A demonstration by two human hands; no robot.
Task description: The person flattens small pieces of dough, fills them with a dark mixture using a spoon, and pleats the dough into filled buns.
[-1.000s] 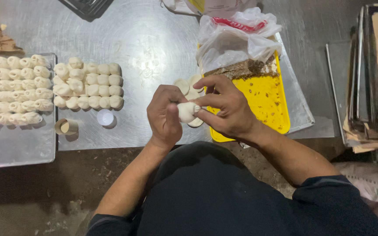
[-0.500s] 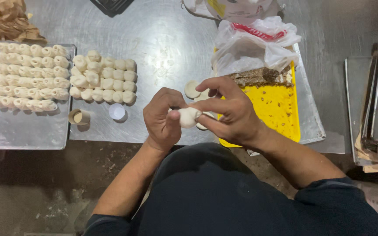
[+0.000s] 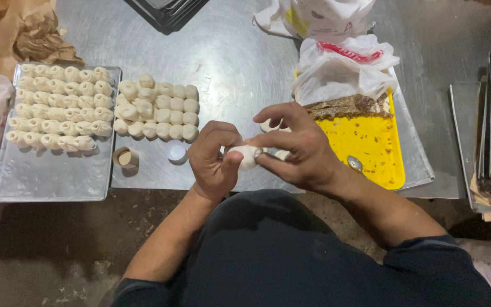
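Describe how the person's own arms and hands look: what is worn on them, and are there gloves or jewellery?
Both hands are bare: the left hand and the right hand have no gloves, and no rings or watch can be seen. The forearms are uncovered too. Dark navy sleeves are pushed up to about the elbows, part of a dark top.

Pale cream dough piece (image 3: 246, 156) in the grip, off-white dumpling rows (image 3: 155, 111) left of the grip, bright yellow tray (image 3: 370, 148) flecked brown right of it, brown filling slab (image 3: 345, 106), white plastic bag (image 3: 342, 65) with red stripe, grey brushed-steel table (image 3: 228, 62) beyond, dark navy shirt (image 3: 268, 256) below.
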